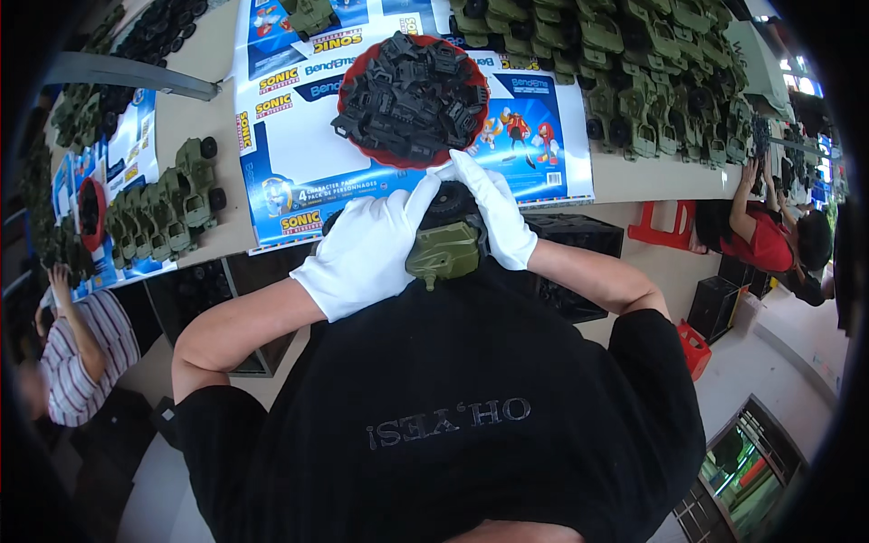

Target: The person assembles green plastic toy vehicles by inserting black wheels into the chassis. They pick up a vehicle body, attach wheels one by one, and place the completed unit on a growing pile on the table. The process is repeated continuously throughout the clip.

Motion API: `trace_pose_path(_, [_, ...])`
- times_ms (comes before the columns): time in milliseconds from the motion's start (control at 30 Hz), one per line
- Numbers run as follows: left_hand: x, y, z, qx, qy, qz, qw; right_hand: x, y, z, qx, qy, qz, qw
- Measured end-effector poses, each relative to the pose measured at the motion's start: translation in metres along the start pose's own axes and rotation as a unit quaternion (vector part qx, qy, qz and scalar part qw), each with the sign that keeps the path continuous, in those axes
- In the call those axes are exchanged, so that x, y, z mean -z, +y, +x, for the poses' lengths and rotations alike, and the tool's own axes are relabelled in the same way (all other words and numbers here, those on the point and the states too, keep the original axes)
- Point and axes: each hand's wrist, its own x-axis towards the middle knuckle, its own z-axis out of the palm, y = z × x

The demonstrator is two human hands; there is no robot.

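Both my hands wear white gloves and meet in front of my chest at the near edge of the table. Between them is a green toy military vehicle [446, 251] with a black wheel at its top end. My left hand [367, 240] is closed on its left side, the fingertips near the wheel. My right hand [501, 213] grips the other side, its fingers reaching over the top toward a red bowl [385, 156]. Black plastic parts [416, 100] are heaped in that bowl. Whether a small part sits between my fingertips is hidden.
A blue and white printed sheet [308, 145] covers the table under the bowl. Rows of green toy vehicles [638, 90] stand at the right; more [167, 208] stand left. A grey metal bar [136, 75] crosses the upper left. People work at left [86, 353] and right [765, 235].
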Motion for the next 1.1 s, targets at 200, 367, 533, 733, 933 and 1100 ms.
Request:
trace_pose_path(200, [-0.007,0.003,-0.011,-0.017,0.006,0.063,0.998,-0.002,0.018,-0.007,0.057,-0.005,-0.033,0.998])
trace_pose_path(367, [-0.009,0.003,-0.014,-0.014,0.038,0.041,0.998,-0.007,0.024,-0.003,0.07,-0.012,0.002,0.997])
trace_pose_path(533, [0.019,0.0,0.013,0.039,0.001,-0.069,0.997,-0.004,0.005,0.035,-0.031,-0.003,0.018,0.999])
trace_pose_path(733, [-0.025,-0.054,0.066,0.072,0.108,-0.487,0.864,0.04,-0.014,0.049,0.069,0.084,-0.06,0.992])
trace_pose_path(933, [-0.053,0.011,0.132,0.102,0.203,-0.621,0.75,0.035,-0.014,-0.03,0.105,0.183,-0.482,0.85])
trace_pose_path(1100, [-0.103,0.035,0.178,0.108,0.14,-0.652,0.738,0.061,0.007,-0.023,0.029,0.275,-0.569,0.775])
